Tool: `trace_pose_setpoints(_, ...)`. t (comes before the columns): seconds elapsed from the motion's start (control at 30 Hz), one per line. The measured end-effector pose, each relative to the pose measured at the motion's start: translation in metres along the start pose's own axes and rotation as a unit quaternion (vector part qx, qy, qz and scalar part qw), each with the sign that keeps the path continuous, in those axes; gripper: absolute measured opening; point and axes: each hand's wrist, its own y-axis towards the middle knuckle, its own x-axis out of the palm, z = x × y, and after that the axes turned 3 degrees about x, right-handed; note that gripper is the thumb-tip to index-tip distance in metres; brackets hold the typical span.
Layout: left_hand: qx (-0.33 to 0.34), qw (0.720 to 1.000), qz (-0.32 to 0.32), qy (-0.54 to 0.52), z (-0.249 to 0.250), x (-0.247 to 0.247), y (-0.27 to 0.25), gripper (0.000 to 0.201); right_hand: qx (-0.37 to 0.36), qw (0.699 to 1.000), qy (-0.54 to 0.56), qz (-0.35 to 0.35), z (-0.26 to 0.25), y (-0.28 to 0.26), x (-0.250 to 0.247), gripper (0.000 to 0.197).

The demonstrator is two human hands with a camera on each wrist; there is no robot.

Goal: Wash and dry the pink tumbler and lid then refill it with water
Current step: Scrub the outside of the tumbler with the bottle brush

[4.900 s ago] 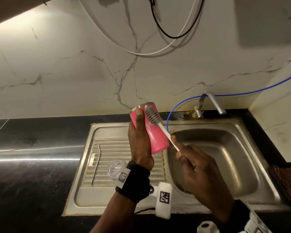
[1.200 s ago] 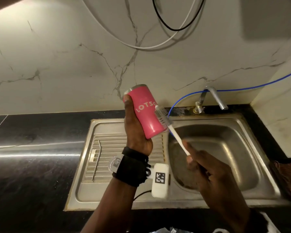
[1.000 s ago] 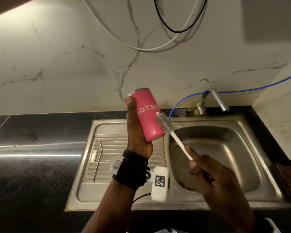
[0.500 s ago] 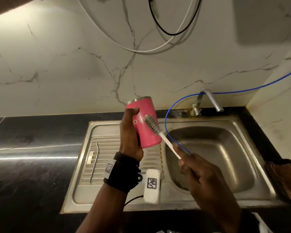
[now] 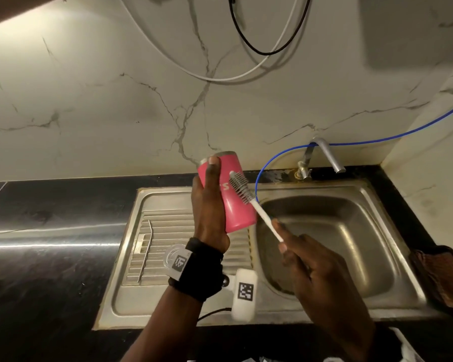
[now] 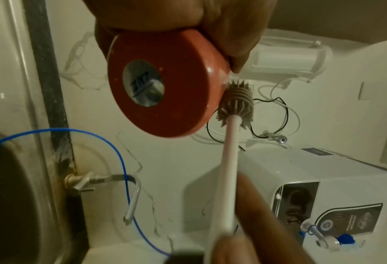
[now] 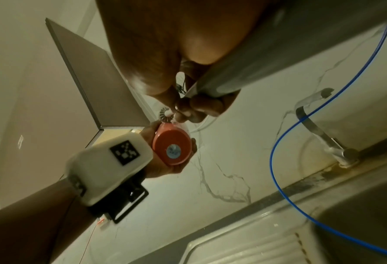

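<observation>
Left hand (image 5: 209, 212): grips tumbler (image 5: 236, 205) over the sink's (image 5: 131, 257) drainer edge.
Right hand (image 5: 317, 273): pinches brush (image 5: 242, 188).
Change: brush back up the tumbler's side; scrubbing continues.

I see a black counter (image 5: 50, 231) with a steel sink (image 5: 351, 189) set into it. On the sink's ribbed drainboard (image 5: 168, 226) lie a bent metal straw (image 5: 145, 250) and a clear lid (image 5: 171, 257).

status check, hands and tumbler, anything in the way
Left hand grips pink tumbler over sink. Right hand holds brush against tumbler's outside. Nothing blocking.
</observation>
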Motion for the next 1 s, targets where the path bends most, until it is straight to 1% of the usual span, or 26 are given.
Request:
trace_pose_setpoints(0.1,-0.013,0.999,-0.046,-0.003,-0.012,0.011,-0.020,0.066,-0.003,0.999,-0.009,0.043,0.002,0.023,0.002,0.052)
trace_pose_setpoints(0.17,-0.027,0.997,-0.072,-0.015,-0.020,0.015,-0.026,0.067,0.012,0.999,0.007,0.048,0.005,0.038,0.004,0.054)
trace_pose_setpoints(0.2,-0.029,0.997,-0.076,-0.018,-0.019,0.015,-0.025,0.070,0.013,0.999,0.008,0.047,0.006,0.039,0.004,0.054)
trace_pose_setpoints(0.3,-0.026,0.998,-0.047,-0.029,-0.007,0.009,-0.012,0.087,-0.006,0.999,0.008,0.035,0.002,0.018,0.003,0.053)
trace_pose_setpoints(0.37,-0.023,0.999,-0.027,-0.029,0.000,0.002,-0.002,0.091,0.000,0.999,0.031,0.015,-0.004,0.001,0.001,0.056)
trace_pose_setpoints(0.43,-0.031,0.999,-0.032,-0.025,0.002,0.000,-0.005,0.093,0.006,0.999,0.037,0.018,-0.002,0.000,0.001,0.056)
trace_pose_setpoints(0.5,-0.044,0.997,-0.058,-0.024,-0.005,0.001,-0.014,0.088,0.007,0.999,0.021,0.042,0.002,0.012,0.003,0.052)
trace_pose_setpoints(0.57,-0.063,0.995,-0.071,-0.024,-0.009,0.005,-0.022,0.083,0.016,0.998,0.028,0.058,0.005,0.026,0.005,0.049)
trace_pose_setpoints(0.63,-0.069,0.994,-0.083,-0.027,-0.007,0.006,-0.021,0.087,0.020,0.997,0.038,0.063,0.007,0.030,0.007,0.049)
trace_pose_setpoints(0.7,-0.060,0.993,-0.092,-0.038,0.000,0.005,-0.017,0.089,0.024,0.997,0.039,0.055,0.005,0.023,0.006,0.050)
trace_pose_setpoints(0.8,-0.038,0.993,-0.091,-0.070,0.011,0.001,-0.011,0.080,0.053,0.994,0.090,0.032,0.002,0.008,0.004,0.051)
trace_pose_setpoints(0.87,-0.045,0.991,-0.100,-0.072,0.010,0.002,-0.013,0.079,0.055,0.993,0.098,0.030,0.004,0.012,0.002,0.053)
trace_pose_setpoints(1.0,-0.082,0.988,-0.116,-0.060,-0.002,0.008,-0.025,0.082,0.055,0.993,0.098,0.046,0.009,0.033,0.004,0.050)
